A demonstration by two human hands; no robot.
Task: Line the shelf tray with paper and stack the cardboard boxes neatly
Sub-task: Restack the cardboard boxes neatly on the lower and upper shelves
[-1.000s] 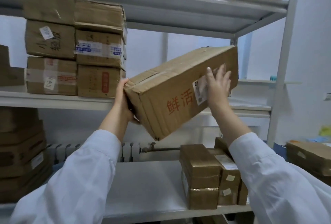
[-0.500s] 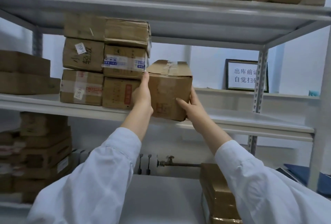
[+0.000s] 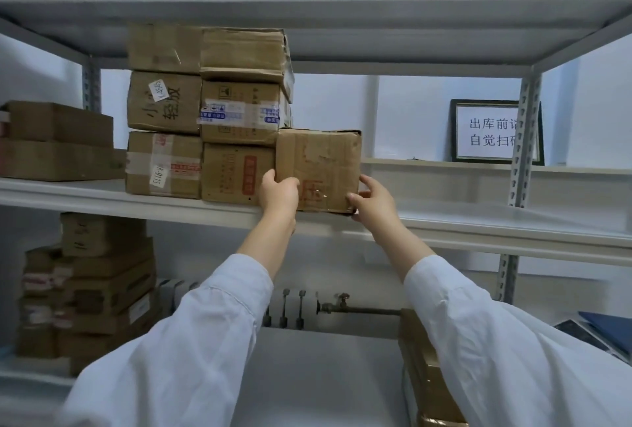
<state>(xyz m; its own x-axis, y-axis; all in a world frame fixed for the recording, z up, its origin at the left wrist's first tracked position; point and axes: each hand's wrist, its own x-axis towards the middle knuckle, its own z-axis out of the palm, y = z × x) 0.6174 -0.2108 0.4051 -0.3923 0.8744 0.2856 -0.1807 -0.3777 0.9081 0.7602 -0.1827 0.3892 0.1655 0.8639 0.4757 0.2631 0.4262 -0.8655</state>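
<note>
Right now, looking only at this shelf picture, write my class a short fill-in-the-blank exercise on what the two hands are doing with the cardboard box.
1. The left hand and right hand hold one cardboard box by its ____ corners.
2. The box sits on the ____ shelf of the three in view.
3. Its left side is against a stack of boxes piled ____ high.
4. Both sleeves are ____ in colour.

Missing words: lower; middle; three; white
</note>
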